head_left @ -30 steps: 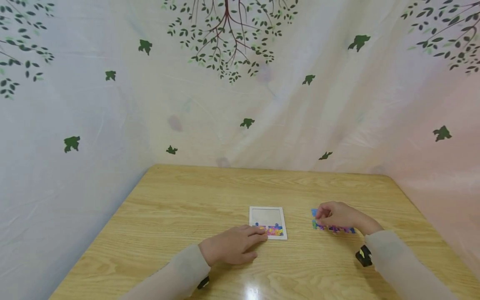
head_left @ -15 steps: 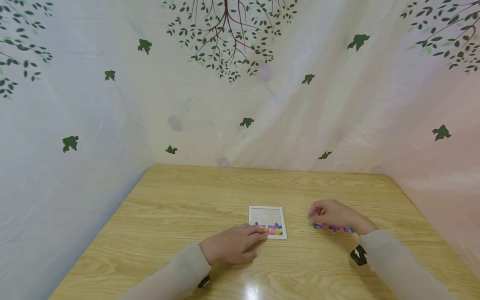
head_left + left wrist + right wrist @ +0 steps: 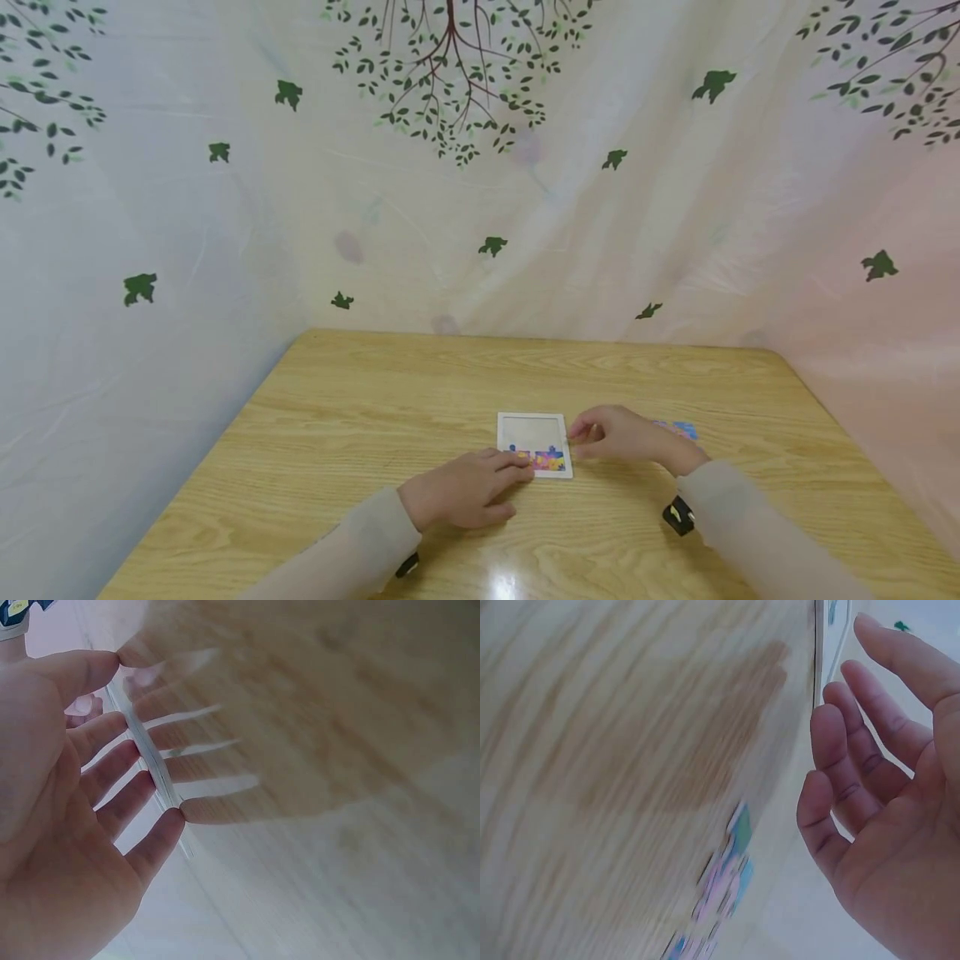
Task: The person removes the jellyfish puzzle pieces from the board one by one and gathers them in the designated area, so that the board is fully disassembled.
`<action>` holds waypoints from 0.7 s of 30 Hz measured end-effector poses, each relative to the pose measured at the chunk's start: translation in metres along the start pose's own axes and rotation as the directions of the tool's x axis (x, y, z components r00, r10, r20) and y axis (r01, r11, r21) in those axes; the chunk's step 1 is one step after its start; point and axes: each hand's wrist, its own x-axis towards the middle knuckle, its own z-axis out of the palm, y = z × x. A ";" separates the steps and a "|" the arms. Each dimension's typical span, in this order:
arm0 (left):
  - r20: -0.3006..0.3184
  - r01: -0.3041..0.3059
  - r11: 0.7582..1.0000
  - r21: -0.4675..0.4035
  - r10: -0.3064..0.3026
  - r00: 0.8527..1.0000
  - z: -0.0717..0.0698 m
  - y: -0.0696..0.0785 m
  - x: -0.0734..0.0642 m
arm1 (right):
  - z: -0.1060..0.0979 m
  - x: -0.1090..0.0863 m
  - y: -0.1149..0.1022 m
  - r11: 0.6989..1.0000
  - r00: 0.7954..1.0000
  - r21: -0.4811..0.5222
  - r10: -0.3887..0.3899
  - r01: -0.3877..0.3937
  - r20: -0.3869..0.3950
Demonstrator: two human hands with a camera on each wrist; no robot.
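A white puzzle tray [image 3: 568, 446] lies mid-table in the head view, its lower strip filled with colourful puzzle pieces [image 3: 551, 460]. My left hand [image 3: 468, 490] rests palm down with fingers spread, its fingertips over the tray's lower left part. In the left wrist view the left hand's fingers [image 3: 112, 742] reach along the tray's pale edge [image 3: 154, 761]. My right hand [image 3: 618, 433] is right beside the tray's right edge, fingers bent. In the right wrist view its fingers [image 3: 829, 735] are loosely curled; I cannot tell whether a piece is between thumb and index finger.
Loose puzzle pieces [image 3: 678, 429] lie on the wooden table [image 3: 360, 400] right of the tray, partly hidden behind the right hand. The right wrist view shows several such pieces [image 3: 727, 877] below the hand. A white leaf-printed curtain [image 3: 420, 208] hangs behind the table.
My right hand has moved left from the loose pieces to the tray's right edge, uncovering some blue and pink pieces behind it. The left hand has stayed in place.
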 end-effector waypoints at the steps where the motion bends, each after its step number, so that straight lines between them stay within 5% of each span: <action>1: 0.001 -0.001 1.000 -0.001 0.001 1.000 0.000 0.000 0.000 | 0.003 0.002 -0.002 1.000 1.000 -0.007 -0.003 0.003 0.005; 21: -0.013 -0.023 1.000 0.001 0.023 1.000 0.003 -0.001 0.000 | 0.018 0.012 -0.021 0.992 0.998 -0.115 -0.057 0.058 0.006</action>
